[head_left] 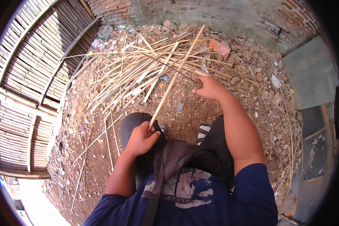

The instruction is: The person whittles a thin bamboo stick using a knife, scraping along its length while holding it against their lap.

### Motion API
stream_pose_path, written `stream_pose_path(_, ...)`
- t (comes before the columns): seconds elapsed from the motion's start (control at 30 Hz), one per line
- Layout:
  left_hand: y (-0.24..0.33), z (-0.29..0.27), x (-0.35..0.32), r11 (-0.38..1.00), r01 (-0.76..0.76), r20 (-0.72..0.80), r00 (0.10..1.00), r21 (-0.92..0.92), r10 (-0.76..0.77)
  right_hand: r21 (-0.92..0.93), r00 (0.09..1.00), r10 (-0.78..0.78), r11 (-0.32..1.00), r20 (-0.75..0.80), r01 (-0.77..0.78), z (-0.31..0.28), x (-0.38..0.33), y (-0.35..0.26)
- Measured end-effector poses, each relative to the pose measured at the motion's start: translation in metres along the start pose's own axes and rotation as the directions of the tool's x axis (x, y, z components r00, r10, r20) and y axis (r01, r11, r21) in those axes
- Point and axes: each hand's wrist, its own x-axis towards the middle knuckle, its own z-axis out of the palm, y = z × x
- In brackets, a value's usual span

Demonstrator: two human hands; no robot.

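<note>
My left hand (141, 140), resting by my left knee, is closed around the lower end of a long, pale bamboo strip (165, 95). The strip slants up and away to the right, over a pile of similar strips. In my right hand (208, 89) is the handle end of a long, thin, dark-bladed knife (186, 76). Its blade points away to the left and crosses the strip around the middle. Whether the edge touches the strip I cannot tell. Most of the knife's handle is hidden by my fingers.
A loose pile of bamboo strips (139, 73) covers the ground ahead. Beyond are a broken brick (219, 49), rubble, litter and a brick wall (222, 17). A bamboo slat fence (26, 56) stands at the left, and grey panels (310, 75) lean at the right.
</note>
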Motion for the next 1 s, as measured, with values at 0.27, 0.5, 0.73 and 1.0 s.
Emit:
stream_pose_path(0.27,-0.002,0.003,-0.004,1.0,0.002,0.01,1.0,0.019,-0.003,-0.171,0.914,-0.168,0.955,0.369,0.244,0.001,-0.02,-0.054)
stream_pose_path(0.5,-0.002,-0.003,0.0,1.0,0.012,0.039,0.999,-0.024,-0.011,-0.047,0.994,-0.059,0.997,-0.09,0.055,0.007,0.003,-0.008)
stream_pose_path(0.73,-0.01,-0.002,0.0,0.999,-0.033,0.075,0.997,-0.001,0.033,-0.344,0.933,-0.201,0.889,0.299,0.302,0.007,-0.012,-0.045)
stream_pose_path(1.0,-0.017,-0.003,0.001,0.995,0.011,0.046,0.999,-0.095,-0.007,-0.065,0.996,-0.079,0.995,0.035,0.081,0.001,-0.005,-0.033)
